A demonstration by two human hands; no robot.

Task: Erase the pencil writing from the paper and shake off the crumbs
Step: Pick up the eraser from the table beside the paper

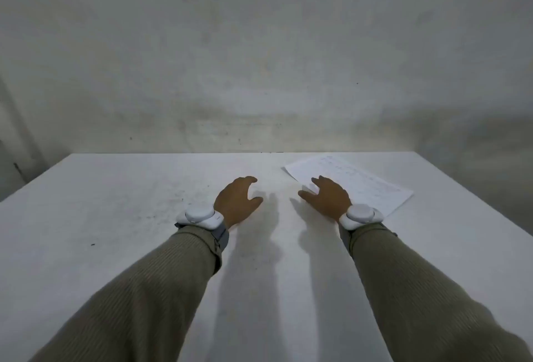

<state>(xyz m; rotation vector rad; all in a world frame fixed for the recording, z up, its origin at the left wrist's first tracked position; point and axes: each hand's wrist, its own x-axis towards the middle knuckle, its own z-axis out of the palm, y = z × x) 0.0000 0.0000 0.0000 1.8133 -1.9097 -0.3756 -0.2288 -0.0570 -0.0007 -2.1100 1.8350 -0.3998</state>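
**Q:** What kind of place is shown?
**A:** A plain indoor workroom, apparently set up for recording. A white table stands with its far edge against a grey, stained plaster wall.

**Q:** Which details support that reading?
**A:** White wrist units are strapped over both sleeves. A sheet of paper lies at the table's far right.

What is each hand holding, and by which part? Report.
The left hand holds nothing. The right hand lies over the near-left edge of the paper; whether it grips anything cannot be told.
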